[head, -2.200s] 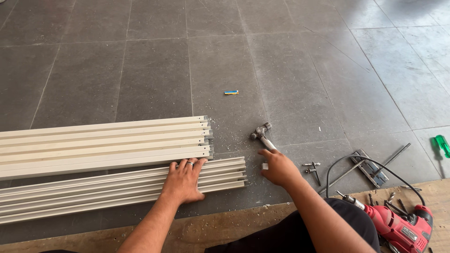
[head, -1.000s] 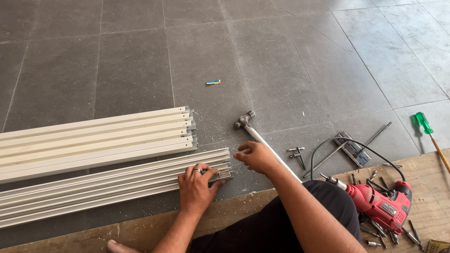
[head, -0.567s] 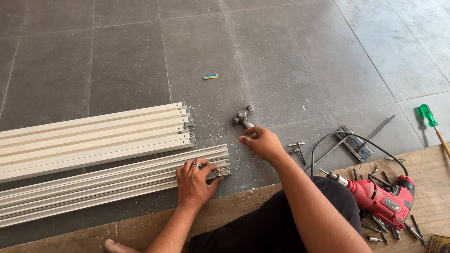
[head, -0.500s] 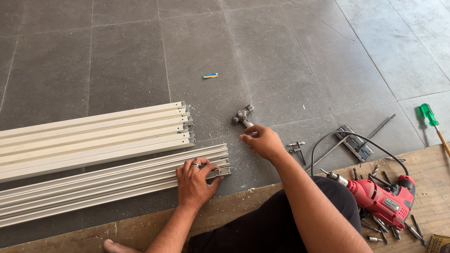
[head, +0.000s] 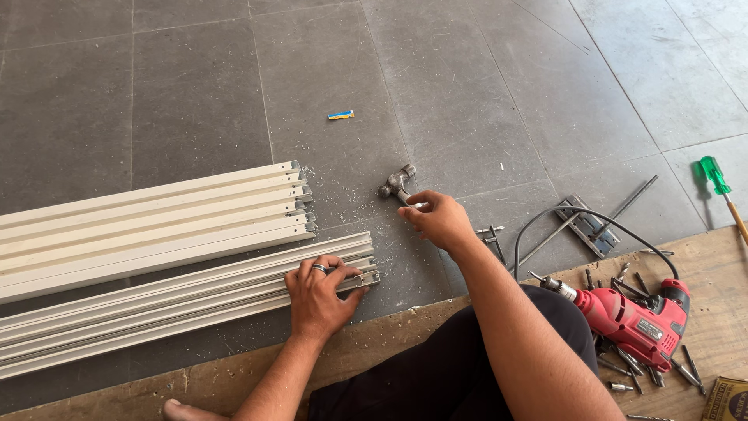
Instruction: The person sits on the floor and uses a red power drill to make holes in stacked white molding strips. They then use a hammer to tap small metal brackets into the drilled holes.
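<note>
My left hand (head: 321,294) presses down on the near end of a bundle of cream metal channel profiles (head: 156,304) lying on the grey tile floor, fingers curled over the end by a small metal bracket (head: 366,278). My right hand (head: 440,220) grips the handle of a ball-peen hammer (head: 396,183), whose steel head rests on the floor just beyond the profile ends. A second stack of cream profiles (head: 148,226) lies parallel, farther from me.
A red electric drill (head: 635,320) with a black cord and several loose drill bits lies on the wooden board (head: 713,273) at right. A metal bracket (head: 588,226), a green-handled screwdriver (head: 715,175) and a small blue-yellow scrap (head: 340,114) lie on the tiles.
My left hand slid right to the end of the near profile bundle. My right hand drew the hammer back, its head now nearer the profile ends.
</note>
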